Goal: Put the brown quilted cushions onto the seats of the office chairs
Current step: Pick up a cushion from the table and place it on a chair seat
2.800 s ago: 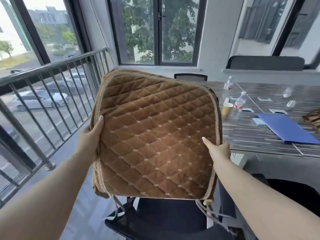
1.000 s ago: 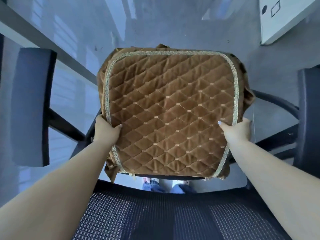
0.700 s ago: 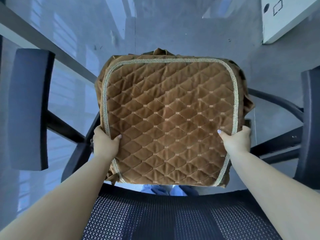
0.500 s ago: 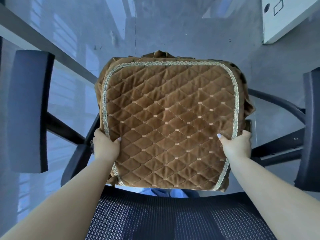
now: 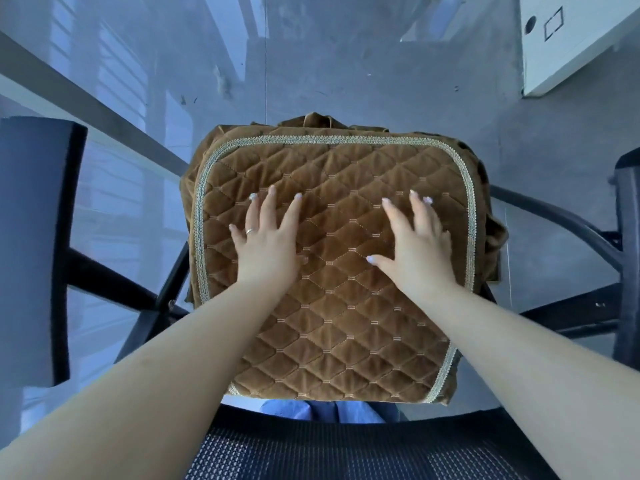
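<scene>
Head view: we see the brown diamond-quilted cushion with pale braided trim (image 5: 346,306) lying flat over the seat of the black office chair (image 5: 588,233), between its padded armrests. Our left hand (image 5: 268,244) (a ring on one finger) and right hand (image 5: 414,244) rest palm-down on it, fingers spread wide, gripping nothing. The dark mesh backrest (image 5: 346,452) is nearest us.

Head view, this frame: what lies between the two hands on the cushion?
Only bare quilted fabric of the brown cushion. The left hand and right hand lie flat on it, apart, with nothing between them.
</scene>
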Motion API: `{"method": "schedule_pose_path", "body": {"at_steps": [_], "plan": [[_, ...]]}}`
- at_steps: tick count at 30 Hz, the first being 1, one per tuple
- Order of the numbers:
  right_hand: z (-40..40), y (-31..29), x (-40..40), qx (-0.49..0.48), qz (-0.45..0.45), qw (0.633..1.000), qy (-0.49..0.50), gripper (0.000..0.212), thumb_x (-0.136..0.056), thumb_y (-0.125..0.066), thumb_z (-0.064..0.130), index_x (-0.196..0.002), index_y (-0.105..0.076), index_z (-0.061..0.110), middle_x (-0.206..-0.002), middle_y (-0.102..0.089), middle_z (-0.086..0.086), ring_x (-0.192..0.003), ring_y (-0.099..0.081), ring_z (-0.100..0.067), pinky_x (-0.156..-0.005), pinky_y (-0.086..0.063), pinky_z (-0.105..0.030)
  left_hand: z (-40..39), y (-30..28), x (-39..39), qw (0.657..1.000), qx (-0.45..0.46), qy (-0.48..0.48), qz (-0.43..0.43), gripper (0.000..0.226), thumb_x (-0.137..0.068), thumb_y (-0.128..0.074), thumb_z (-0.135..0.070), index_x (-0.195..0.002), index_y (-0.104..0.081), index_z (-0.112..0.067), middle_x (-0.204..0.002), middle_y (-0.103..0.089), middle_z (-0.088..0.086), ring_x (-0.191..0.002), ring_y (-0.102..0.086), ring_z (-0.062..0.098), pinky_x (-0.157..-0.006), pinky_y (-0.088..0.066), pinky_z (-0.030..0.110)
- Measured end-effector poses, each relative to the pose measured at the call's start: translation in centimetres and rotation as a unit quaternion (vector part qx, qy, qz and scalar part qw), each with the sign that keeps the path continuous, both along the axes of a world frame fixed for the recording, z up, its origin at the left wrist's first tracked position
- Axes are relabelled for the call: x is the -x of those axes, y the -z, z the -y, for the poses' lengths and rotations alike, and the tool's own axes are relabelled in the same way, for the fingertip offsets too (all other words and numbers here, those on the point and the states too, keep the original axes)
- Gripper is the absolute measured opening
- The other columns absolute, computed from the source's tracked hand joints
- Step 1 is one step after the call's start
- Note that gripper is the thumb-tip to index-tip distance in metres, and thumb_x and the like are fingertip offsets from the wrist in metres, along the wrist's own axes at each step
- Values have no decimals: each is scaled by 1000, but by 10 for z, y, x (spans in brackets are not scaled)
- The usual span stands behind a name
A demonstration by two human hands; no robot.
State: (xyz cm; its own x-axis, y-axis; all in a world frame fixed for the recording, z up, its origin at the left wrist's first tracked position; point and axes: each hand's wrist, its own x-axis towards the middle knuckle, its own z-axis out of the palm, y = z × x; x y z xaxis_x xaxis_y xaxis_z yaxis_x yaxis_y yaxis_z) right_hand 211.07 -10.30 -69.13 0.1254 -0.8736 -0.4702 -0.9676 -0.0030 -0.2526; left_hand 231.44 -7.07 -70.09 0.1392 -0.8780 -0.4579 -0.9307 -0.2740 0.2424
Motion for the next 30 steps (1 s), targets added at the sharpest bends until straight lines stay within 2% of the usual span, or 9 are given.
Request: {"method": "schedule_pose_path", "body": {"at_steps": [4, 7, 13, 16, 20, 30], "plan": [[24, 22, -23, -72, -61, 995, -27, 93, -81, -69, 43, -150, -6, 39, -160, 14, -3, -147, 12, -28, -109, -14, -68, 18, 22, 5, 998, -63, 0, 20, 98, -83, -72, -28, -153, -3, -34, -162, 6, 7, -148, 8, 36, -111, -14, 69], [25, 40, -28, -70, -92, 993, -33, 94, -81, -67, 45, -149, -2, 40, -159, 15, -4, -146, 14, -30, -107, -14, -71, 20, 33, 5, 997, -65, 14, 40, 99, -83, -72, -31, -153, -2, -34, -162, 5, 8, -148, 5, 38, -111, -17, 69], [14, 27, -19, -42, -57, 996, -46, 91, -83, -65, 45, -150, -4, 38, -160, 13, -4, -147, 13, -27, -110, -14, -68, 11, 18, 5, 998, -56, 6, 28, 97, -83, -71, -31, -153, -4, -33, -162, 3, 6, -148, 4, 35, -113, -18, 65], [-27, 12, -11, -79, -43, 994, -63, 92, -83, -65, 46, -150, -2, 38, -159, 15, -5, -147, 14, -27, -111, -16, -64, -25, 6, 12, 996, -90, -14, 19, 96, -84, -70, -31, -153, -3, -35, -162, 3, 6, -148, 2, 34, -113, -24, 60], [-87, 9, -1, -126, -72, 985, -93, 97, -83, -63, 49, -149, 8, 40, -156, 26, -7, -146, 19, -29, -111, -15, -64, -78, 2, 28, 990, -133, -9, 36, 97, -85, -68, -33, -152, 2, -36, -162, 7, 7, -148, 3, 34, -114, -25, 57], [-87, 42, -5, -107, -91, 985, -100, 94, -85, -63, 43, -149, 6, 38, -157, 23, -12, -145, 19, -33, -107, -17, -70, -78, 30, 28, 991, -122, -4, 49, 98, -83, -71, -27, -153, -2, -33, -162, 6, 10, -148, 4, 36, -112, -25, 61]]}}
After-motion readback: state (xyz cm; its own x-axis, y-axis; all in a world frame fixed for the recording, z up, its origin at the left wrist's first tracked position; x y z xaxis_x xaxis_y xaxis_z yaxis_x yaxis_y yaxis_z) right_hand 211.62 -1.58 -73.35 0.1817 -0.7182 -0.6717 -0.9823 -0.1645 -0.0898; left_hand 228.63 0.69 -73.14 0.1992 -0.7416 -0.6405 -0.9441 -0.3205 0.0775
